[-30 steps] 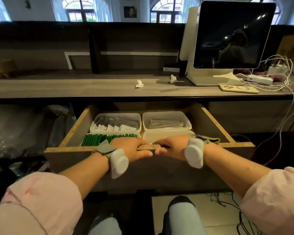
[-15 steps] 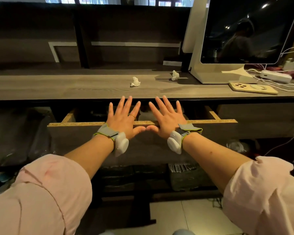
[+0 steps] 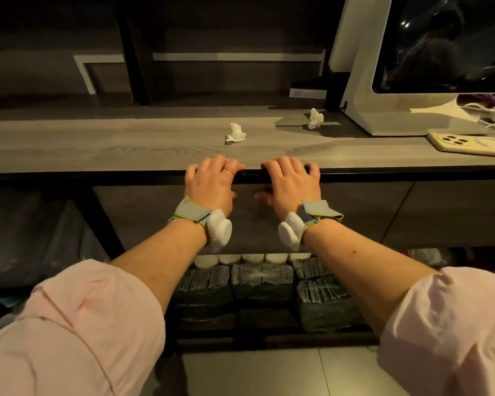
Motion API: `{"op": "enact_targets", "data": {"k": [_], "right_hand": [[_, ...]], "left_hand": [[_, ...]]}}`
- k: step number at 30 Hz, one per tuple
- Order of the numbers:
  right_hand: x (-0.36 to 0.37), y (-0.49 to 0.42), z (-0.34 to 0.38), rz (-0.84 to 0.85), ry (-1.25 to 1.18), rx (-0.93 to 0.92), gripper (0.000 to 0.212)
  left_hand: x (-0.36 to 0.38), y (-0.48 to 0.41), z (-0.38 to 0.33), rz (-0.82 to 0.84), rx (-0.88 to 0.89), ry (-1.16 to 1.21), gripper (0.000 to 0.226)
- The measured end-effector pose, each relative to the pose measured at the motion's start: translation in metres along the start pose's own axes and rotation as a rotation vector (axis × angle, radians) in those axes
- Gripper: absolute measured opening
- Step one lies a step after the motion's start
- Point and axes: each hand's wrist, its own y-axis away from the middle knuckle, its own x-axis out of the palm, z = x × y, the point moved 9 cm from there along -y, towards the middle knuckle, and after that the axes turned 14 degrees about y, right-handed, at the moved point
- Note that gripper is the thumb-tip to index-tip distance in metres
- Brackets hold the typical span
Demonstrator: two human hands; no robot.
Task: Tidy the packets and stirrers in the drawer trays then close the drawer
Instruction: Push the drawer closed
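Head view: the drawer (image 3: 143,218) sits shut, its front flush just under the front edge of the desk (image 3: 97,144); the packets and stirrers inside it are hidden. The left hand (image 3: 209,184) and the right hand (image 3: 290,185) lie side by side on the drawer front, palms against the wood, with their loosely bent fingers reaching up to the desk edge. Each grip is released and grasps nothing. Both wrists carry a grey band (image 3: 193,212) with a white pod. On the desk, beyond the hands, lie two crumpled papers (image 3: 235,133). At the desk's right end stand a monitor (image 3: 440,44) and a phone (image 3: 469,141). Below the desk, under the drawer, wrapped bundles (image 3: 260,284) are stacked.
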Motion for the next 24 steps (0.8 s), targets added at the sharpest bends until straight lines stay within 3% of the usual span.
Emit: {"op": "enact_targets", "data": {"k": [4,8,11,13,14,17,19,21,24], "right_hand": [[0.0,-0.002,0.001,0.017,0.011,0.008,0.05],[-0.008,-0.011,0.001,0.14,-0.021,-0.017,0.053],[-0.003,-0.037,-0.016,0.295,-0.239,-0.029,0.054],[0.022,-0.057,-0.042,0.398,-0.441,0.124,0.057],[0.042,-0.072,-0.061,0.404,-0.436,0.24,0.062],[0.095,-0.095,-0.1,0.543,-0.193,0.453,0.099],[0.122,-0.114,-0.113,0.596,-0.159,0.542,0.114],[0.138,-0.13,-0.121,0.597,-0.184,0.609,0.118],[0.152,-0.134,-0.128,0.657,-0.19,0.607,0.112]], "left_hand": [[-0.003,-0.002,-0.001,-0.04,0.005,-0.032,0.052],[-0.01,-0.012,-0.005,0.059,-0.03,-0.001,0.045],[-0.015,-0.029,0.01,0.244,-0.131,0.365,0.028],[-0.011,-0.039,0.029,0.271,-0.303,0.744,0.026],[-0.009,-0.05,0.045,0.209,-0.367,0.786,0.029],[0.005,-0.079,0.066,0.148,-0.384,0.493,0.07],[0.022,-0.1,0.069,0.191,-0.4,0.451,0.087],[0.043,-0.116,0.075,0.247,-0.407,0.4,0.083],[0.058,-0.118,0.073,0.3,-0.325,0.468,0.039]]}}
